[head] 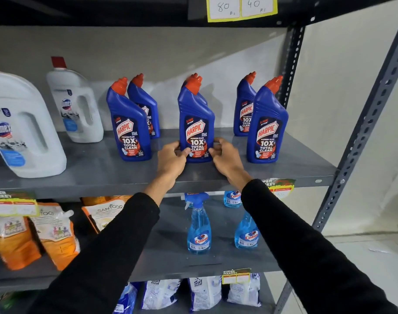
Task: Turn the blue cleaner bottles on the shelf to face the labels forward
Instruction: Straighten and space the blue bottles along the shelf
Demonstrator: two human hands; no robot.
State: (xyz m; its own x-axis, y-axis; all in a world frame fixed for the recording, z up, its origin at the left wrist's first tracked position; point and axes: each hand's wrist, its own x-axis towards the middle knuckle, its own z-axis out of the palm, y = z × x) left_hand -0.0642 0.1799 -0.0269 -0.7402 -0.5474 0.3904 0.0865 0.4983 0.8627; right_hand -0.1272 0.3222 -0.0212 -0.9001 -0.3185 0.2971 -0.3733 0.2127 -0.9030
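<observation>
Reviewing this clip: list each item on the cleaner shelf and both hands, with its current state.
Middle front Harpic bottle: upright, label forward, gripped at base by both hands.
Left front Harpic bottle: upright, label forward.
Right front Harpic bottle: upright, label forward.
Rear right Harpic bottle: upright, label forward.
White Domex jugs: upright, capped.
Left hand: closed on middle bottle.
Right hand: closed on middle bottle.
</observation>
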